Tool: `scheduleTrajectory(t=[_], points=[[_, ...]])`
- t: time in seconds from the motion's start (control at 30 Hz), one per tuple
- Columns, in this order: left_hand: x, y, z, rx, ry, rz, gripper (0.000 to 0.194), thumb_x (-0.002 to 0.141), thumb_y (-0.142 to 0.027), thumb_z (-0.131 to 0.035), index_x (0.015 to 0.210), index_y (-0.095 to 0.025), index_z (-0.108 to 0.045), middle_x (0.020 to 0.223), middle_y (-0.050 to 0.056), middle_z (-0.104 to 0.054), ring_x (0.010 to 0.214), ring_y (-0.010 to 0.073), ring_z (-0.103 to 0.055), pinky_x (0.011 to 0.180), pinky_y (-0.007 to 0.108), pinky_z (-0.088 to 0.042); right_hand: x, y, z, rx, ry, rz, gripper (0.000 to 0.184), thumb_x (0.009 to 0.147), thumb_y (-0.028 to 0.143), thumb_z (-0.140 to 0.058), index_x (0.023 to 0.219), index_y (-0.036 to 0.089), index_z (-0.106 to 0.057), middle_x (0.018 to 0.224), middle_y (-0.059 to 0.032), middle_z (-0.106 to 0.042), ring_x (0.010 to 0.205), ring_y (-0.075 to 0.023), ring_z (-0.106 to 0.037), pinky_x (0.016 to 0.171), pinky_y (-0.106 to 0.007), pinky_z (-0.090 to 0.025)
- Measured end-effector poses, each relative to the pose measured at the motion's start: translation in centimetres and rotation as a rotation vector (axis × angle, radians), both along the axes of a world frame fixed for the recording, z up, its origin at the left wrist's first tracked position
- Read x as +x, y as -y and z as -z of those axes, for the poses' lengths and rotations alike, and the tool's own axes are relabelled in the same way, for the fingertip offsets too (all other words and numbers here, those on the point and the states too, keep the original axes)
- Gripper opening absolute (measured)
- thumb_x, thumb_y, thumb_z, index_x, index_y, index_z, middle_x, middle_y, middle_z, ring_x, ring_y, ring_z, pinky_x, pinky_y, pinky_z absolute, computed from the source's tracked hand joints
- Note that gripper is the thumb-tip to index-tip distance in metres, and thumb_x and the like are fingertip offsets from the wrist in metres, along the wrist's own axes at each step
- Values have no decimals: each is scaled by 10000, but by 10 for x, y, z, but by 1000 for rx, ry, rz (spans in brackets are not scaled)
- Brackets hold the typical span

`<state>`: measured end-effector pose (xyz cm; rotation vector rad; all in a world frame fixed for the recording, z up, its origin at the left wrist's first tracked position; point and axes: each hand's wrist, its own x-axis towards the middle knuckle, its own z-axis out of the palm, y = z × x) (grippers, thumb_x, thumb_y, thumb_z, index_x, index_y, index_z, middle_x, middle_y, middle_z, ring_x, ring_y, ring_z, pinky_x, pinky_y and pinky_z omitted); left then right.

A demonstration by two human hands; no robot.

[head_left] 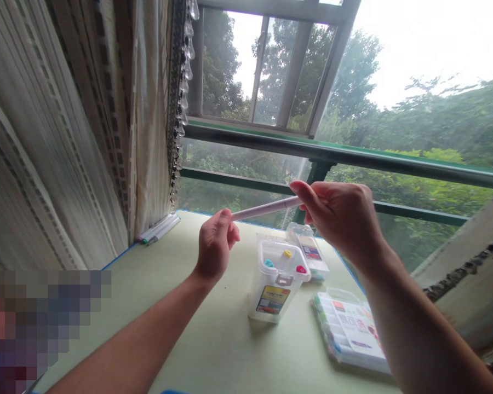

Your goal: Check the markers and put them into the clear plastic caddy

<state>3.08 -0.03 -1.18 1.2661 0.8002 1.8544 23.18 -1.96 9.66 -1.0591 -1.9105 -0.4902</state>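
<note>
A white marker (267, 208) is stretched between my two hands above the table, tilted up slightly to the right. My left hand (216, 243) has its fingers closed round the left end. The right end sits in the closed fingers of my right hand (340, 219). Both tips of the marker are hidden by the fingers. Below it stands a clear plastic box (257, 301) with a yellow and black label. Inside the box are a blue-capped marker (268, 264), a yellow-capped marker (287, 254) and a red-capped marker (301, 269).
Behind the box lies another clear container (312, 246). A flat case of markers (349, 328) rests on the right, partly behind my forearm. Several loose markers (160, 229) lie at the table's far left corner. Curtains (66, 109) hang left; a window railing (345, 153) runs behind.
</note>
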Motion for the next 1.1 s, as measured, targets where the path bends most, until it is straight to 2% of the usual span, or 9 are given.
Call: scheduleTrajectory(t=[0.13,0.3,0.5,0.77,0.97,1.1], points=[[-1,2,1,18,-63,4,430,997,-436,-498,642,-194,-491,566,-13,-520,483,93,-403,453,221,-288,0,-1,1,-29,-57,-33,637,989,680,-506,572,210,-617,459,-4,-614,427,-130,-562,559,-302,-425],[1,6,-1,22,-74,48,326,969,-385,-504,698,-205,-486,585,-15,-550,496,103,-416,460,222,-301,1,-6,5,-215,-209,-233,479,962,647,-588,794,203,-646,581,2,-685,434,-134,-630,501,-264,-488],[1,6,-2,29,-91,44,372,970,-404,-478,660,-200,-503,580,-3,-542,486,104,-412,458,233,-297,2,-15,10,-328,-279,-332,363,1010,547,-572,974,192,-636,735,-16,-699,497,-138,-682,424,-226,-506],[1,6,-2,26,-86,60,311,944,-404,-492,705,-205,-496,576,-8,-550,487,108,-416,455,229,-296,2,-18,13,-370,-314,-372,216,1037,427,-551,1054,220,-609,772,6,-644,539,-137,-687,421,-219,-511],[1,9,-5,24,-124,52,226,926,-359,-529,766,-199,-524,590,-22,-554,482,99,-407,444,217,-280,3,-22,15,-332,-336,-402,146,1046,363,-529,1091,245,-602,794,-1,-633,561,-135,-668,407,-222,-461],[1,8,-3,34,-177,33,204,938,-371,-571,835,-196,-548,620,-35,-547,487,94,-400,451,217,-288,2,-20,14,-320,-371,-426,127,1032,347,-556,1098,250,-604,805,-5,-630,559,-134,-658,398,-227,-471]])
